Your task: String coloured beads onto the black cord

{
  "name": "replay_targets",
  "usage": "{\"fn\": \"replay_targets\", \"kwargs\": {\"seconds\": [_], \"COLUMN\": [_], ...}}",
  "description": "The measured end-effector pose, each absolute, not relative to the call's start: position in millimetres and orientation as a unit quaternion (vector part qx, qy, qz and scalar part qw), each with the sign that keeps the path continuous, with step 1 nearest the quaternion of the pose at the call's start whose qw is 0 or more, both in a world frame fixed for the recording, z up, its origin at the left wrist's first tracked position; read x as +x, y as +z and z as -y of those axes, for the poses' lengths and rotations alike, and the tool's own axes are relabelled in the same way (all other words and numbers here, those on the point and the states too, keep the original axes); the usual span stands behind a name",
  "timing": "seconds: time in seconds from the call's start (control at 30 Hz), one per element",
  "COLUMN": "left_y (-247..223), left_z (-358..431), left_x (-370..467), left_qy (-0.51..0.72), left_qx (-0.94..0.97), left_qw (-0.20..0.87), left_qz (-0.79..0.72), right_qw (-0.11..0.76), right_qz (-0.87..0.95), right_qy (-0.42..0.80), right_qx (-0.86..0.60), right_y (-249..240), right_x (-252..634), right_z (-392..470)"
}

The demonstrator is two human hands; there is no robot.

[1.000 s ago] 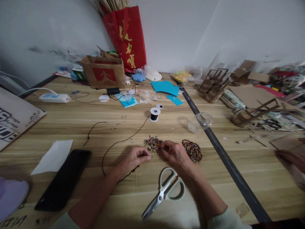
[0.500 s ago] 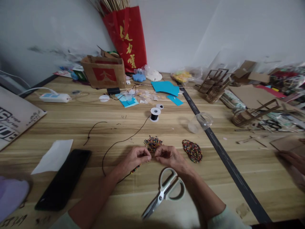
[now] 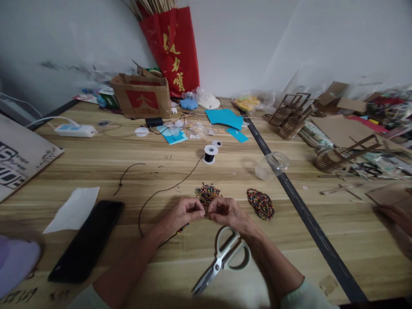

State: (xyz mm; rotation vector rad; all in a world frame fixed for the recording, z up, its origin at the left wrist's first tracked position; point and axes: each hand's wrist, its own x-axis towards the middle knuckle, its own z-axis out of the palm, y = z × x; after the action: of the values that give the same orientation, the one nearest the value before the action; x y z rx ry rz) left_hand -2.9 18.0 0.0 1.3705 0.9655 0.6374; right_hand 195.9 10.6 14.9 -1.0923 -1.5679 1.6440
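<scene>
My left hand (image 3: 187,213) is closed in a pinch on a thin black cord (image 3: 150,198). Several coloured beads (image 3: 183,228) are threaded on that cord just below the hand. Fingertips almost meeting the left ones, my right hand (image 3: 228,212) is pinched too; what lies between its fingers is too small to make out. Right behind both hands sits a pile of loose multicoloured beads (image 3: 207,192). The cord runs back in a loop to a white spool (image 3: 210,150). A finished-looking coil of strung beads (image 3: 260,204) lies to the right.
Scissors (image 3: 220,259) lie below my right hand. A black phone (image 3: 86,242) and white paper (image 3: 72,210) are at left. A clear jar (image 3: 272,165) lies near the dark strip (image 3: 304,219). Small woven baskets (image 3: 331,159) stand at right, where another person's hand (image 3: 397,216) shows.
Both hands keep nearly the same pinched pose, with only slight finger movement. The whole view has shifted very slightly.
</scene>
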Motion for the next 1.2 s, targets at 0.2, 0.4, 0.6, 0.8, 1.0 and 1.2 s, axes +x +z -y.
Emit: {"fn": "replay_targets", "kwargs": {"seconds": [0.2, 0.4, 0.6, 0.8, 1.0, 1.2], "left_y": [6.2, 5.6, 6.2, 8.0, 5.6, 4.4], "left_z": [-17.3, -18.4, -18.0, -17.2, -17.5, -17.7], "left_x": [-1.1, -1.0, -1.4, -1.4, -1.3, -1.8], "left_qy": [0.283, 0.278, 0.274, 0.273, 0.271, 0.27], "left_qx": [0.586, 0.592, 0.593, 0.595, 0.595, 0.596], "left_qw": [0.633, 0.635, 0.637, 0.637, 0.64, 0.64], "left_qz": [-0.419, -0.412, -0.409, -0.407, -0.403, -0.403], "right_qw": [0.307, 0.312, 0.311, 0.308, 0.308, 0.314], "right_qz": [0.592, 0.587, 0.591, 0.588, 0.589, 0.59], "right_qy": [0.624, 0.627, 0.626, 0.633, 0.635, 0.635], "right_qx": [-0.408, -0.407, -0.402, -0.398, -0.393, -0.388], "right_y": [12.7, 11.1, 8.6, 6.8, 6.9, 5.5], "right_x": [194.9, 194.2, 195.1, 195.4, 195.6, 195.5], "right_z": [-10.7, -11.0, -10.8, -10.8, -11.0, -11.0]}}
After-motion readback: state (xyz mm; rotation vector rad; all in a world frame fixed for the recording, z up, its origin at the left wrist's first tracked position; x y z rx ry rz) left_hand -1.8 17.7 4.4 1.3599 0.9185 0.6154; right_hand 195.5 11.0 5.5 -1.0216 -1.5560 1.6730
